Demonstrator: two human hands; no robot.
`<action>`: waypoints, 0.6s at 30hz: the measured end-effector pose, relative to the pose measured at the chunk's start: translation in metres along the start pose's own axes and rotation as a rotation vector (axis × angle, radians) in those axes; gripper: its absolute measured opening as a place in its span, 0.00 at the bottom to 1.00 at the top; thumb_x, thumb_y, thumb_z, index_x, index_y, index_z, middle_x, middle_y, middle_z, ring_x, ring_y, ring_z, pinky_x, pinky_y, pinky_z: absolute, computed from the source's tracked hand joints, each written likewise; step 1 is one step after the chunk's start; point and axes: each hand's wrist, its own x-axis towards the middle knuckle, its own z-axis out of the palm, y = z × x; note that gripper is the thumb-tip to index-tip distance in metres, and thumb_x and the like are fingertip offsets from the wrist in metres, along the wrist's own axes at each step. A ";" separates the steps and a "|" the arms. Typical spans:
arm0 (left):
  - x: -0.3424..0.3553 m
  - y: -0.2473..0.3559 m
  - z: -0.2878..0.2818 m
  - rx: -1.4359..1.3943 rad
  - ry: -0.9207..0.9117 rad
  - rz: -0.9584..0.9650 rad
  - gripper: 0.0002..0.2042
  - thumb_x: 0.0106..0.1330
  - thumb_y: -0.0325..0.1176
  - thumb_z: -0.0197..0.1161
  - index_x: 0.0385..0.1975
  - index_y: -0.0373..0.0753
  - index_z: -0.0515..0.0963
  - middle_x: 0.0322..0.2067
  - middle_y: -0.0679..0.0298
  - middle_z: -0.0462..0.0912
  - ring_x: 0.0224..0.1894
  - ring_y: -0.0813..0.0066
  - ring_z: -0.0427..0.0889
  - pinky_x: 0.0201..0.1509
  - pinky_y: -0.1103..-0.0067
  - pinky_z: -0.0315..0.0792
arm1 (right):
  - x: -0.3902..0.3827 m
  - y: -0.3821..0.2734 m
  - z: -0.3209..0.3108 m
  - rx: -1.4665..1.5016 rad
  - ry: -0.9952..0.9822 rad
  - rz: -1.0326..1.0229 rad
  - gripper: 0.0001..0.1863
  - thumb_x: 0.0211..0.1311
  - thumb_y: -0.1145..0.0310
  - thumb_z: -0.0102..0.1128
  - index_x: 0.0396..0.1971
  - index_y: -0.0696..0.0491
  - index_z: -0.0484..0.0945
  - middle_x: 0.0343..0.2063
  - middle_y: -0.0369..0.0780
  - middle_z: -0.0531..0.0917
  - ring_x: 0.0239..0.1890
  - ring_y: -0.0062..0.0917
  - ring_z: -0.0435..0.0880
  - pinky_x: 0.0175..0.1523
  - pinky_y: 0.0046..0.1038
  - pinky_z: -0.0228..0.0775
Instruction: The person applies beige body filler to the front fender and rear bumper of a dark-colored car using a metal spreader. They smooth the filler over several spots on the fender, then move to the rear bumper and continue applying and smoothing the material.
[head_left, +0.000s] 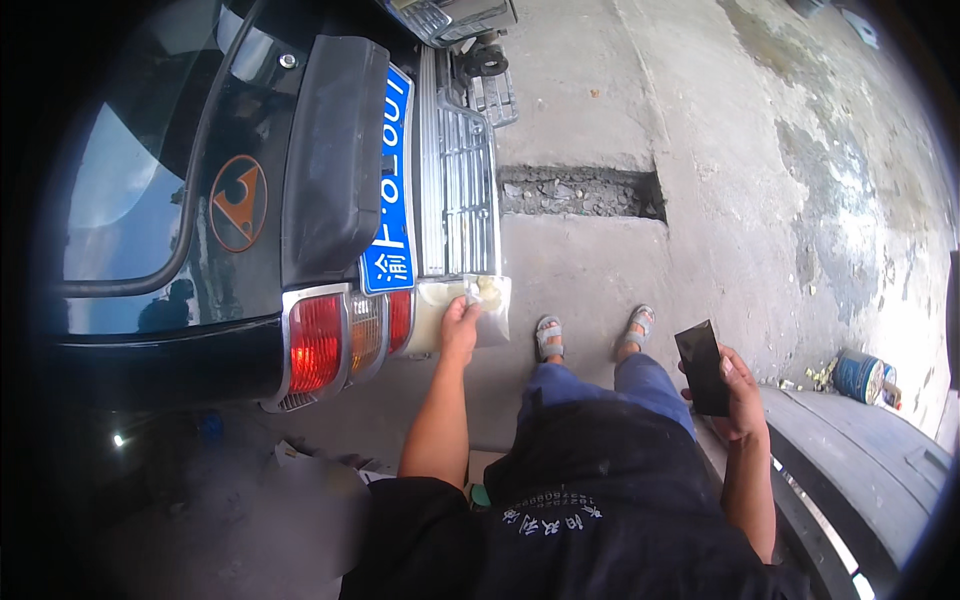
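Note:
At the rear corner of a dark green vehicle (pixel 240 290), my left hand (pixel 460 328) reaches to the cream-coloured, patchy bumper end (pixel 436 302). Its fingers are pinched together at the surface; a small whitish bit shows by the fingertips, too small to name. Just left of that hand is the red and amber tail light (pixel 340 338) in its chrome frame. Away from the vehicle, on my right, my right hand (pixel 740 392) grips a flat black rectangular piece (pixel 704 370) by its side, held upright.
The chrome bumper (pixel 455 190) runs away from me below a blue number plate (pixel 392 200). A rectangular pit with rubble (pixel 583 193) lies in the concrete floor ahead. At the right are a grey panel (pixel 860 440) and a blue bucket (pixel 858 377). My sandalled feet (pixel 550 335) stand between.

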 end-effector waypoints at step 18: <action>-0.178 -0.119 -0.024 -0.393 0.388 -0.232 0.07 0.63 0.25 0.56 0.40 0.36 0.75 0.37 0.66 0.80 0.41 0.76 0.77 0.47 0.81 0.69 | 0.071 -0.089 0.021 -0.291 -0.368 0.085 0.27 0.63 0.53 0.58 0.54 0.57 0.70 0.43 0.45 0.80 0.45 0.31 0.81 0.43 0.32 0.77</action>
